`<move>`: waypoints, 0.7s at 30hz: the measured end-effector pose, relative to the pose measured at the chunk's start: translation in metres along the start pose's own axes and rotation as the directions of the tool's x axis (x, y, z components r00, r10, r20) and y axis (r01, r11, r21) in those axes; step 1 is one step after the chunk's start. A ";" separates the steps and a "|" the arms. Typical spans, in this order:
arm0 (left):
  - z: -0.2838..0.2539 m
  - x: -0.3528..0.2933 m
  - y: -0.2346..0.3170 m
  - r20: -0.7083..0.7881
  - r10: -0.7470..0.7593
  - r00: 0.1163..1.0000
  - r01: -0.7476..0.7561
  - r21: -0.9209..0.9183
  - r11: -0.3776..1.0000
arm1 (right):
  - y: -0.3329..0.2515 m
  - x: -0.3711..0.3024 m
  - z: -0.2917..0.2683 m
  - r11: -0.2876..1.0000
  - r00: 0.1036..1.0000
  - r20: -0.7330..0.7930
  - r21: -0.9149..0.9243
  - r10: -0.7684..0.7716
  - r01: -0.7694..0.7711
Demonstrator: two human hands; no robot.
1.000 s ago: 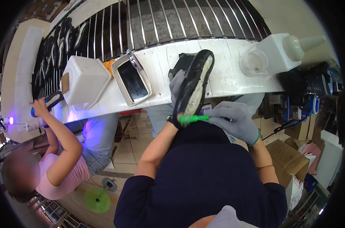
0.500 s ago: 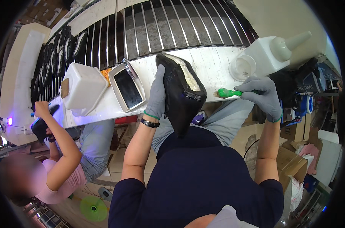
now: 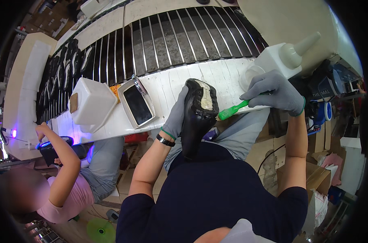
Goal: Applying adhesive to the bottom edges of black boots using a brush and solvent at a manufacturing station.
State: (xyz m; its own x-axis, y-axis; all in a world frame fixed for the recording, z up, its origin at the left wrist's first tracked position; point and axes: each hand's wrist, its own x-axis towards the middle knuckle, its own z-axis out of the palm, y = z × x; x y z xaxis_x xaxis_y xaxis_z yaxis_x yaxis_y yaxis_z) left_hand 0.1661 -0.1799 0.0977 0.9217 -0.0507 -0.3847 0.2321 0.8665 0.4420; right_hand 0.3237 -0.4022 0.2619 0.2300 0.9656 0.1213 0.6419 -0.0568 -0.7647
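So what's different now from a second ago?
The black shoe got turned in the left hand: its long pale sole strip faced right, and now shows only at the far end. The green-handled brush in the right hand swung right, off the shoe, then back left beside it. Nothing was let go; the open tray stayed on the bench.

Medium-bright, fairly even indoor light, soft shadows. Violet lamp (image 3: 14, 133) far left tints the near-left stretch of white tabletop (image 3: 226, 81); white lights glare along the left rim. Metal rack (image 3: 143, 46) bars glint. Black shoe (image 3: 191, 135) dark, faint sheen, detail low. Co-worker's head (image 3: 19, 194) smeared. Heavy fisheye bend, corners black.
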 end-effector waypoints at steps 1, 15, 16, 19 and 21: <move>0.000 0.001 0.000 0.020 -0.017 1.000 0.017 -0.018 1.000 | 0.000 0.001 0.000 1.000 1.000 0.009 -0.010 0.013 -0.013; 0.011 -0.001 0.002 -0.042 0.013 0.999 -0.010 0.068 0.998 | -0.004 0.021 0.000 0.998 0.995 0.098 -0.070 0.014 -0.007; 0.013 -0.002 0.003 -0.067 0.019 0.998 -0.016 0.041 0.999 | -0.004 0.022 0.000 0.998 0.995 0.101 -0.058 -0.007 0.013; 0.015 -0.003 0.004 -0.110 0.018 0.994 -0.011 0.070 0.998 | -0.005 0.026 0.001 0.996 0.993 0.118 -0.086 -0.012 0.023; 0.012 -0.002 0.004 -0.142 0.003 0.990 0.010 0.092 0.996 | -0.006 0.029 0.002 0.992 0.991 0.131 -0.125 0.005 0.012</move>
State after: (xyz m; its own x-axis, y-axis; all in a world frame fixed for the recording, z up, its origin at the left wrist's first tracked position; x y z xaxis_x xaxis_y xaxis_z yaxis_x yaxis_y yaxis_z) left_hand 0.1693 -0.1826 0.1102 0.8688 0.0228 -0.4946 0.2691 0.8168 0.5104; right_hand 0.3256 -0.3739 0.2686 0.1355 0.9902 0.0342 0.7307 -0.0765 -0.6784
